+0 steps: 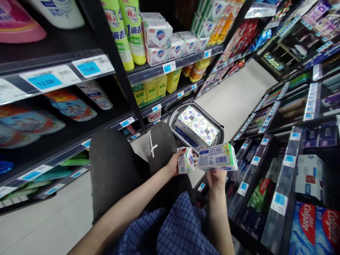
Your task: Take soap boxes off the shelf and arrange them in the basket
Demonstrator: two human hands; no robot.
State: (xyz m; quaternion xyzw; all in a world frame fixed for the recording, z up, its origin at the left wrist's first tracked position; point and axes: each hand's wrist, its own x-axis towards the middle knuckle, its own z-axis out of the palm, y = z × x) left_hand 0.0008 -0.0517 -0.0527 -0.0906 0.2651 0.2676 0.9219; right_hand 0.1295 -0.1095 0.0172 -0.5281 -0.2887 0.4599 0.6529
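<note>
My left hand point(174, 164) is closed around a small white-and-green soap box point(186, 161) in front of my knees. Beside it, my right hand point(216, 177) grips a larger soap pack point(217, 157) from below, its barcode side facing me. The two packs are close together, and the right fingers are mostly hidden behind the larger one. Just beyond both hands, a black shopping basket point(210, 114) stands on the floor. Several white soap boxes point(198, 122) lie in rows inside it.
Shelves on the left hold soap boxes point(159, 34), green bottles point(132, 30) and yellow AXE packs point(151, 90). Close on my right, another shelf carries toothpaste boxes point(302, 226). A pale tiled aisle floor point(243, 88) runs away between the shelves.
</note>
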